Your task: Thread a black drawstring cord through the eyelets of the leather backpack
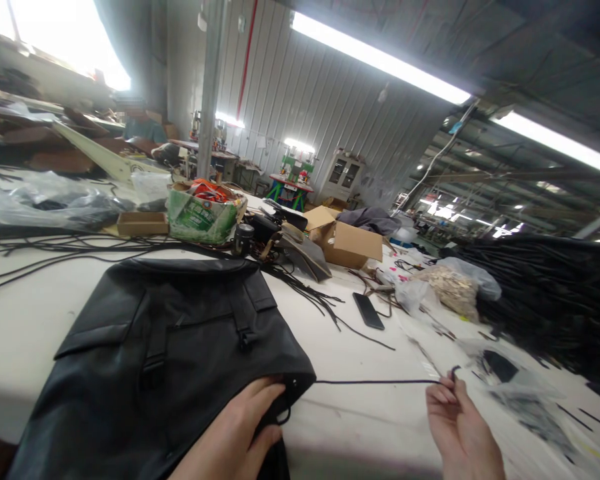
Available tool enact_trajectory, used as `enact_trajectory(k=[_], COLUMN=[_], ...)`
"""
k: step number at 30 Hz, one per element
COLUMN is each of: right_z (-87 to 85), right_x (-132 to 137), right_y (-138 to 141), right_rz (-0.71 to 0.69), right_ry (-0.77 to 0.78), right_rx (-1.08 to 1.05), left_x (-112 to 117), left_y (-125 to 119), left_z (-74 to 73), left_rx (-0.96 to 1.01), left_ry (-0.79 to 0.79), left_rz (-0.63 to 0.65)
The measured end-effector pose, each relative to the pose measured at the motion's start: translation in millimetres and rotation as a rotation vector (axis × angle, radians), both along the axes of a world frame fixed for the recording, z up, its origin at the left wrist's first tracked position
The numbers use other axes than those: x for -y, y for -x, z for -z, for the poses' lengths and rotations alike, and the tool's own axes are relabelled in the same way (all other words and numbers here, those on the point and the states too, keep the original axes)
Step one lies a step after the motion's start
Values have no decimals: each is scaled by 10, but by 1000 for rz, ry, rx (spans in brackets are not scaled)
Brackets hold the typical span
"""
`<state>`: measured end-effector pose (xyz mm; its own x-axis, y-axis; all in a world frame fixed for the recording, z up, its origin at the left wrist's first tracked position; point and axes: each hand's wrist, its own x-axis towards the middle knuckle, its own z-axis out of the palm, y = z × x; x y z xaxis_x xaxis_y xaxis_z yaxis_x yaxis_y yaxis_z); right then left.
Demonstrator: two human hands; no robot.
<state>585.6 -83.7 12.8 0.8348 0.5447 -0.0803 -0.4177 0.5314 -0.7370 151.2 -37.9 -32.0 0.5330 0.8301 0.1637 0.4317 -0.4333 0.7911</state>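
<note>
A black leather bag [170,347] lies flat on the white table [25,320] in front of me. My left hand [240,430] presses down on the bag's near right corner, fingers closed around its edge by a small eyelet. A thin black cord [375,382] runs taut from that corner to the right. My right hand [455,420] pinches the cord's far end between thumb and fingers, a little above the table.
A black phone [369,311] lies beyond the cord. Loose black cords [55,250] trail across the table's left. A green box [200,213], a cardboard box [347,243] and plastic bags [455,283] stand behind. A large heap of black cords [545,293] fills the right.
</note>
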Motion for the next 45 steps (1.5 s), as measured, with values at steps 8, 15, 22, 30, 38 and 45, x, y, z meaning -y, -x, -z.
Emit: enact_trajectory(k=[8,15,22,30,38,45], right_z=[-422,-613,-738,-522,-416,-431], right_x=[47,31,-192,-609,-666,-657], right_y=[-148,-151,445,1723,1756,1817], right_rz=[284,322,401,-585,-663,-693], right_ry=[-2,34,242,168,243,261], right_rx=[128,282,849,2247,2279,2346], left_x=[24,-2,115,66,63,99], left_y=[131,43,-79,-453,-529,-612], left_z=[25,0,308,398,547,749], left_rx=[-41,-229,-250,-230,-201,-271], left_ry=[-117,-147,-72,1,-65,-172], left_rz=[-45,23,95,112,3,-81])
